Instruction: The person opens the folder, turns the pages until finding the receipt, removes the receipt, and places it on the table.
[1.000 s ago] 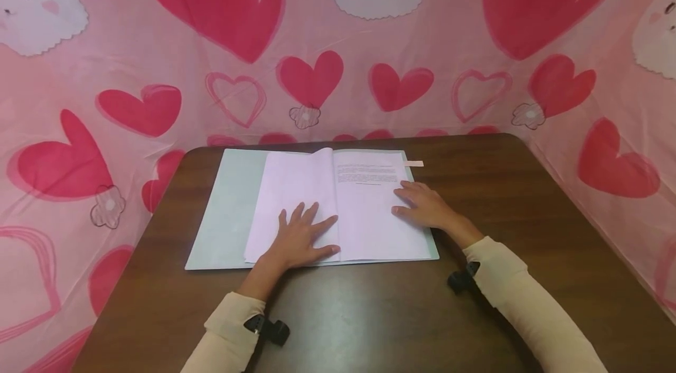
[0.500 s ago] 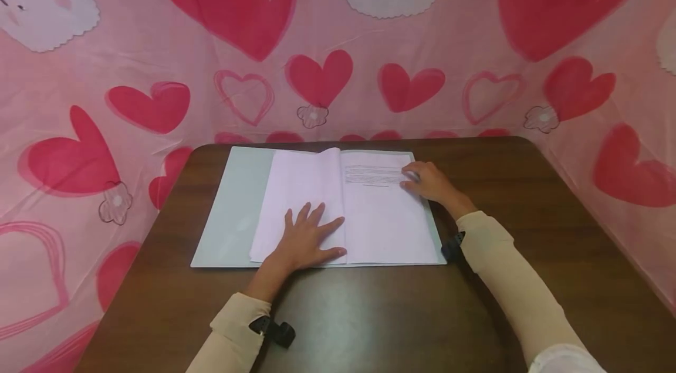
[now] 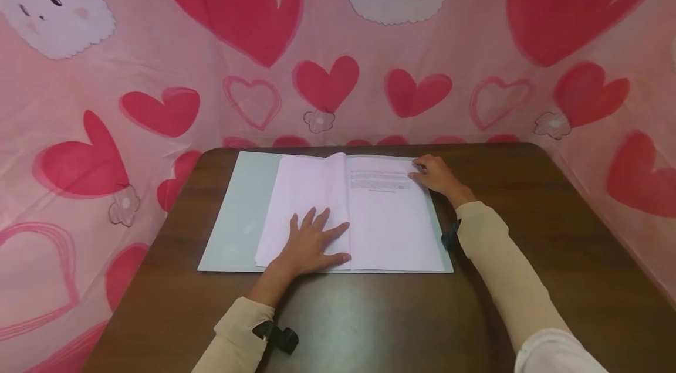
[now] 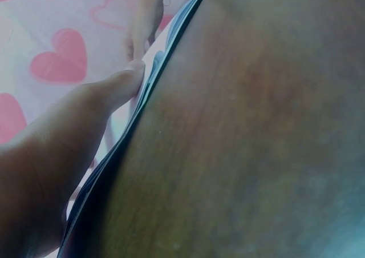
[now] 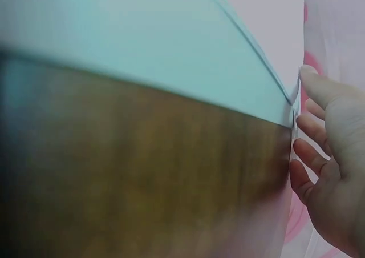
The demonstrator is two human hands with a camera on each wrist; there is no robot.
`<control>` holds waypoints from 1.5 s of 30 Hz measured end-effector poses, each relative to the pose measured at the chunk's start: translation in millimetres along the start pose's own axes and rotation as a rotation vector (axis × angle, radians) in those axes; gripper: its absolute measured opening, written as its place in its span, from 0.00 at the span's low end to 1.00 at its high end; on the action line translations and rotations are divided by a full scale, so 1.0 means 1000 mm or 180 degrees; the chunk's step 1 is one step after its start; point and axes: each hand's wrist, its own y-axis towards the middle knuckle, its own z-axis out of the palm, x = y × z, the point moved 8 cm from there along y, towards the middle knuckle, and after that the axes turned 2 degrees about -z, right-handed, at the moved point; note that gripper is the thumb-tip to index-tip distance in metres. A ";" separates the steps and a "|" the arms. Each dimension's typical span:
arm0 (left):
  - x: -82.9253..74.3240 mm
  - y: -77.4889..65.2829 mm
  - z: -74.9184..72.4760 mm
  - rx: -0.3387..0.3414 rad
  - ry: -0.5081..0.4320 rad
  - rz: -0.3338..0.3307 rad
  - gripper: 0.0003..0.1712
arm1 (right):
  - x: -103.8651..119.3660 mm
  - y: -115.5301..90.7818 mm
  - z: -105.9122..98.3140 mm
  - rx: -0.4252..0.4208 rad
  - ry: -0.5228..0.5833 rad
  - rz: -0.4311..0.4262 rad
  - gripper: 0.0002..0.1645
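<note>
An open light-green folder lies on the table with white pages inside. Several lines of print run across the upper part of the right page. My left hand rests with spread fingers on the left page, near the fold; in the left wrist view its thumb lies at the stack's lower edge. At the top right corner, my right hand pinches the page edge. In the right wrist view the thumb is on the paper and the other fingers lie along the edge. Whatever sits under those fingers is hidden.
Brown wooden table surrounds the folder, whose far edge lies close to the table's back edge. A pink cloth with hearts hangs behind and at both sides. Each wrist wears a small black camera.
My right hand has moved up the right page to its top corner and its fingers have bent to pinch. The pale tab sticking out there is now hidden. The left hand stays.
</note>
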 end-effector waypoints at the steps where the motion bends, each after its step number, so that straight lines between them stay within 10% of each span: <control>1: -0.001 0.000 0.001 0.0001 0.0002 0.0002 0.45 | -0.003 0.001 0.000 0.0003 -0.0009 0.0060 0.30; 22: -0.004 -0.002 -0.003 -0.0050 0.0055 0.0033 0.45 | 0.000 0.015 0.002 0.0413 -0.0529 0.0156 0.34; 45: -0.001 -0.001 -0.001 0.0014 0.0096 -0.0003 0.45 | -0.002 0.012 -0.001 0.0122 0.0062 0.0392 0.29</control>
